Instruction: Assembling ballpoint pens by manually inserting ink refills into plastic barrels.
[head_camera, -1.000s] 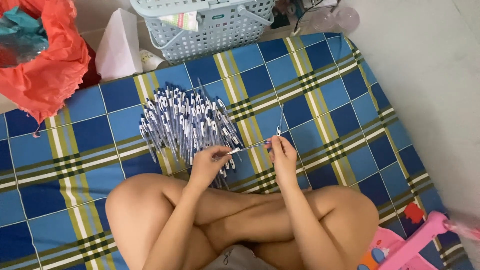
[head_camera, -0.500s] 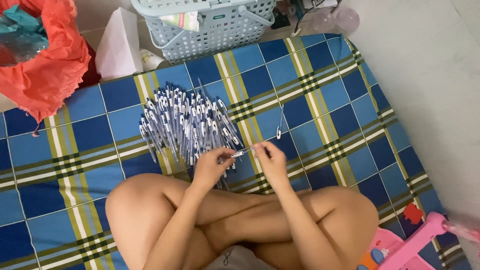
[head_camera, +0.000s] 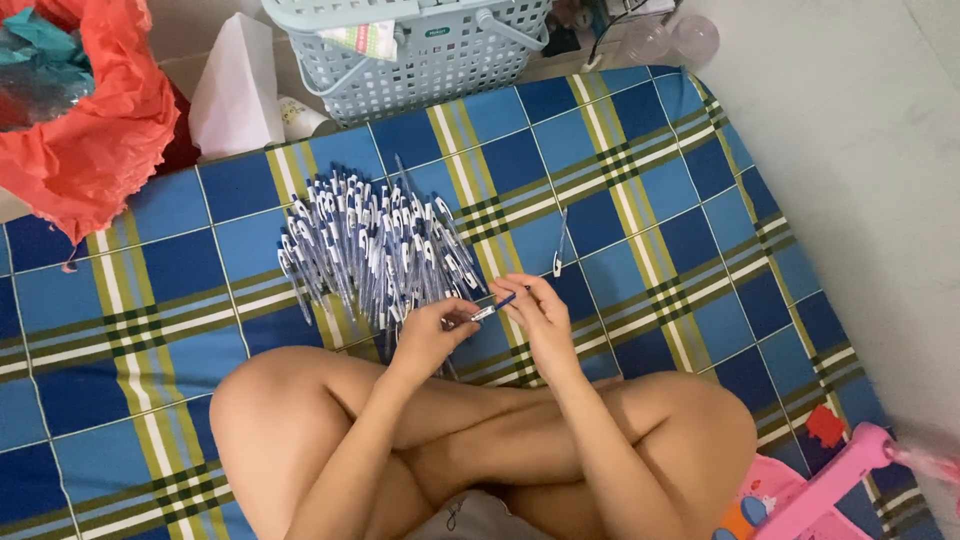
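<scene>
In the middle of the frame, the left hand (head_camera: 432, 335) and the right hand (head_camera: 540, 318) meet over the crossed legs. Both hands are closed on one thin blue and clear plastic pen (head_camera: 494, 308). The left hand pinches its lower end and the right hand's fingers (head_camera: 528, 296) curl round its upper end. The pen is tilted, up off the mat, between the two hands.

It looks like the two parts of the pen are being pushed together right now. That kind of push needs the two ends lined up straight, with a small, soft squeeze so the thin pen does not bend.

Just above the hands, a bit to the left, is a big pile of blue and white plastic pens (head_camera: 375, 250), fanned out on the blue, green and white checked mat (head_camera: 640, 220). One single thin pen part (head_camera: 559, 245) lies alone on the mat, just right of the pile.

At the top of the frame is a pale green plastic basket with holes (head_camera: 440, 50). Left of it leans a white paper bag (head_camera: 238, 90). In the upper left corner is a crumpled orange-red plastic bag (head_camera: 85, 130). In the lower right corner is a pink plastic toy (head_camera: 810, 490).
</scene>
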